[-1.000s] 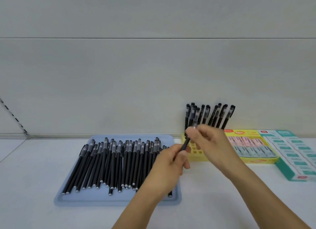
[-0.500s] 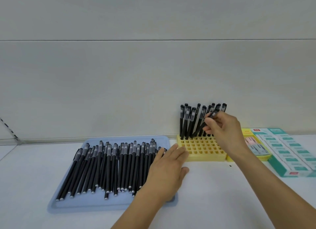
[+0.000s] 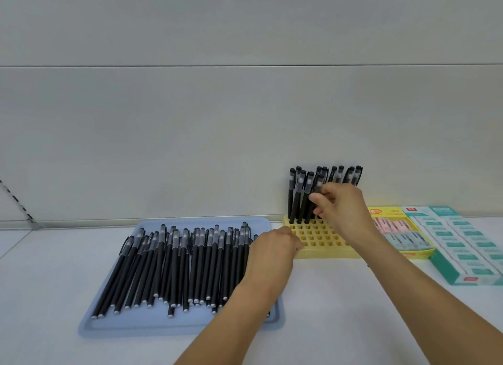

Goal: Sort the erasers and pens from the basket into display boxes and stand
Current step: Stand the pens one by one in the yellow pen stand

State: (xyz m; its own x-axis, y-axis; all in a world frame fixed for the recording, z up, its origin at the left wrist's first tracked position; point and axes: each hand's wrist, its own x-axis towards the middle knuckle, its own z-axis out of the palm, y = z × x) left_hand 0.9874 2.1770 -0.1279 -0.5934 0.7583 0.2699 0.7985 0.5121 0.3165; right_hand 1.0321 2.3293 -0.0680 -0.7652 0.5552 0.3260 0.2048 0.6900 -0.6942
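Two bare forearms enter from the near edge, with no sleeve, watch, ring or glove showing on either. The left hand (image 3: 272,251) and right hand (image 3: 343,210) are uncovered, their fingers slim, with short nails.

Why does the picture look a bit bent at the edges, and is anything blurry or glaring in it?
Head view: the wide-angle lens bows the white table's edge. Lighting is soft and even, without glare, with faint shadows under the pale blue plastic tray. The right hand at the black pens standing in the yellow plastic grid stand looks slightly soft, and print on the teal eraser box is too blurred to read.
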